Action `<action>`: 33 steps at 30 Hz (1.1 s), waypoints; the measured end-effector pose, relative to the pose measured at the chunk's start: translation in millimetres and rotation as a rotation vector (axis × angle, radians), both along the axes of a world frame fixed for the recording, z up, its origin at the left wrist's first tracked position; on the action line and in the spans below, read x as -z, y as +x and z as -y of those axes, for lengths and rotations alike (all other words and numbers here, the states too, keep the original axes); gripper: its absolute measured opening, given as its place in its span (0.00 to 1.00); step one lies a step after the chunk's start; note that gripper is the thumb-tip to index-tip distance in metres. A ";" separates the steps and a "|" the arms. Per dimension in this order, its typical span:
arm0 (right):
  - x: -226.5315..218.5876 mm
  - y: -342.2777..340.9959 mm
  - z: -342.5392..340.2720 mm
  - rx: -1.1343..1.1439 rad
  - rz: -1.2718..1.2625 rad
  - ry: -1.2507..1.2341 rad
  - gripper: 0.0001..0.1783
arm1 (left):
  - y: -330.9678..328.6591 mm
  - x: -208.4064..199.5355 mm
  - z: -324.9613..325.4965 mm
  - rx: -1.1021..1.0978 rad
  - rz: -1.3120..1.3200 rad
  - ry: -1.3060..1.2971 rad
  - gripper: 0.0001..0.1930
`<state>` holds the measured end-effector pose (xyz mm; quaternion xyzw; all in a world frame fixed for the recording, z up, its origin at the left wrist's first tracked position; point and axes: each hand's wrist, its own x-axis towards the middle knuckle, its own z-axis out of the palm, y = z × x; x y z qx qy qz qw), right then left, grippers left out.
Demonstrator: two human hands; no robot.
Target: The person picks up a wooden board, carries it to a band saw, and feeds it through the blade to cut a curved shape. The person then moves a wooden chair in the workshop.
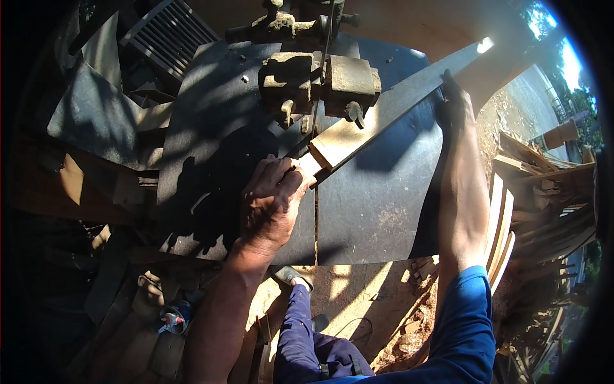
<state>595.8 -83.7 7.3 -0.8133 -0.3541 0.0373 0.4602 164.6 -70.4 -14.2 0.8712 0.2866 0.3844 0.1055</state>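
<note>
A long pale wooden board (pixel 390 109) lies slantwise across the dark saw table (pixel 377 217), its far end up at the right. Its near end steps down to a narrower tongue (pixel 311 164). My left hand (pixel 274 195) is closed round that tongue, fingers curled. Farther up, my right hand (pixel 455 102) grips the board's right edge, with part of the fingers hidden beneath or behind it. The thin upright saw blade (pixel 315 121) stands at the board's left side, close to the stepped end. I cannot tell whether the blade touches the wood.
Blocky guide parts (pixel 350 80) with a wing nut hang over the table around the blade. A slatted grey grille (pixel 169 38) stands at the far left. Stacked wood strips (pixel 502 221) lie at the right. Sawdust and offcuts cover the ground near my feet.
</note>
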 end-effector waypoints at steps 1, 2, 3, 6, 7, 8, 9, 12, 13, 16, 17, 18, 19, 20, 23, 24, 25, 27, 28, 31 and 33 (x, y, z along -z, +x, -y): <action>-1.5 -2.0 -0.7 -0.006 -0.008 0.007 0.29 | -0.1 -0.3 -0.7 0.004 0.014 0.022 0.14; -2.5 -9.5 -4.0 -0.032 -0.155 0.119 0.29 | -2.1 -1.3 -1.3 0.002 0.006 0.024 0.14; -4.0 -17.6 -7.1 -0.050 -0.235 0.178 0.30 | -5.2 -3.3 -2.0 -0.007 -0.005 0.030 0.14; -10.4 -19.7 -1.7 -0.058 -0.226 0.150 0.30 | -0.9 1.9 -2.0 -0.009 -0.005 0.022 0.14; -12.4 -16.8 2.7 -0.051 -0.192 0.118 0.31 | 3.0 6.1 -1.7 -0.012 -0.006 0.015 0.13; -13.1 -15.0 3.5 -0.040 -0.180 0.105 0.31 | 3.4 3.5 -1.2 -0.012 -0.008 0.017 0.13; -12.8 -13.3 4.7 -0.032 -0.172 0.098 0.31 | 4.6 1.0 -0.5 -0.011 -0.003 0.014 0.13; -8.6 -10.1 5.7 -0.070 -0.135 0.145 0.31 | 7.4 1.8 -0.9 -0.002 0.011 0.008 0.13; -8.3 -7.6 7.3 -0.081 -0.122 0.161 0.31 | 9.2 3.6 -0.8 0.005 0.022 0.008 0.13; -6.3 -25.8 -19.3 -0.053 -0.291 0.146 0.32 | -13.9 -16.1 -1.6 -0.051 -0.044 0.030 0.13; -7.3 -19.0 -13.9 -0.044 -0.208 0.090 0.32 | -8.1 -10.5 -1.7 -0.035 -0.030 0.019 0.13; -6.8 -11.6 -10.1 -0.034 -0.162 0.058 0.32 | -3.2 -6.0 -1.8 -0.024 -0.021 0.017 0.13; -6.0 -5.1 -7.3 -0.026 -0.119 0.027 0.32 | 0.8 -1.8 -2.0 -0.016 -0.015 0.016 0.14; -4.5 4.7 -7.1 0.001 -0.144 0.010 0.32 | 4.1 2.6 -2.4 -0.005 -0.007 0.009 0.14; -0.3 6.8 -5.5 -0.010 -0.150 0.015 0.31 | 3.8 3.1 -3.7 -0.004 0.014 0.045 0.14; -0.6 7.2 -4.8 -0.024 -0.131 0.023 0.31 | 4.9 5.6 -4.7 0.002 0.032 0.055 0.14; -1.0 8.0 -3.2 -0.036 -0.110 0.028 0.31 | 6.9 7.5 -5.0 0.010 0.054 0.064 0.15; -3.6 10.2 0.3 -0.021 -0.105 0.029 0.31 | 9.6 5.8 -3.7 0.010 0.051 0.064 0.15; -6.0 10.6 2.3 -0.015 -0.101 0.030 0.31 | 11.0 4.8 -3.2 0.006 0.043 0.067 0.15; 0.8 -19.7 -20.4 -0.068 -0.093 0.013 0.32 | -13.2 -7.2 -5.8 -0.050 -0.026 0.106 0.15; -7.8 -6.2 -18.6 0.001 -0.226 -0.031 0.32 | -4.4 0.5 -5.8 -0.032 0.000 0.096 0.15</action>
